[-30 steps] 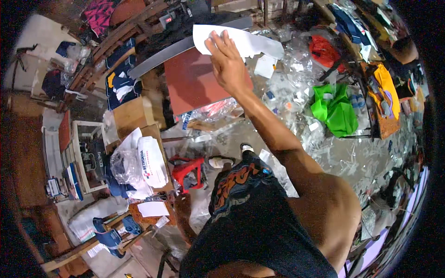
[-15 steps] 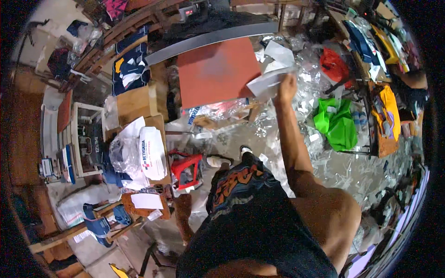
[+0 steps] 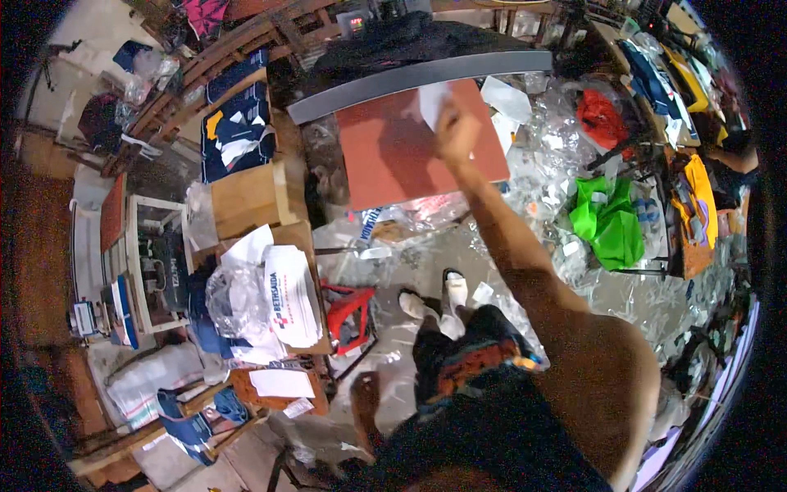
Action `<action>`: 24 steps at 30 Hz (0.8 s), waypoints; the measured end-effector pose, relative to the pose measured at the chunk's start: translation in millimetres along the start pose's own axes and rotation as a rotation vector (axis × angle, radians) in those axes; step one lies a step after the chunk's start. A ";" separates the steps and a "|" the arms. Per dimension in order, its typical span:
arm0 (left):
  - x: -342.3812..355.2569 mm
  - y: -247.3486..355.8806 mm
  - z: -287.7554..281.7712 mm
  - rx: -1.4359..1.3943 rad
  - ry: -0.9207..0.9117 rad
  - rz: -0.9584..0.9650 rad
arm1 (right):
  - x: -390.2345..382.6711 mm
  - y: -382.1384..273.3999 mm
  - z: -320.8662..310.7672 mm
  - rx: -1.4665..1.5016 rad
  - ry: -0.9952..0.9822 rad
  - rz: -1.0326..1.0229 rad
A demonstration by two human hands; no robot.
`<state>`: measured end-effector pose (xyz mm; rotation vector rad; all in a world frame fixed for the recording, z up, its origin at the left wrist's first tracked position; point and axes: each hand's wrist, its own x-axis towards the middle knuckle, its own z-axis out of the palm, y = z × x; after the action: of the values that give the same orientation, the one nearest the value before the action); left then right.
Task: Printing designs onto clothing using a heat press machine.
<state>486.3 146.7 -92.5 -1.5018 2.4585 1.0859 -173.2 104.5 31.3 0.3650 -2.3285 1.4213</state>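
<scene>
At upper centre, a long grey strip (image 3: 344, 97) borders the top edge of a red board (image 3: 381, 160), loose white papers (image 3: 507, 100) and clear plastic (image 3: 545, 123) crowd its right side, and a stretch of grey floor (image 3: 438, 246) opens between its lower edge and the feet (image 3: 456, 289). The right arm slants up from the lower right across that lower edge, its right hand (image 3: 459, 133) over the board, curled fingers gripping a blurred white piece (image 3: 433, 105) near the top edge. The left hand (image 3: 366, 389) hangs at lower centre; whether it is open or closed I cannot tell.
</scene>
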 end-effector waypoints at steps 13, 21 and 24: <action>82.7 -5.3 37.4 -0.137 -0.205 -0.038 | 92.6 165.3 -97.7 -0.151 -0.002 -0.347; 114.0 2.9 42.2 0.013 -0.328 0.263 | -12.3 77.4 71.1 -0.374 -0.635 -0.517; 122.3 5.3 48.3 -0.008 -0.292 0.433 | -9.7 73.9 73.7 -0.292 -0.658 -0.555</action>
<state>404.0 84.3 -174.1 -0.7513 2.6192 1.2671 -209.0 72.4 -61.9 1.4279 -2.5481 0.7395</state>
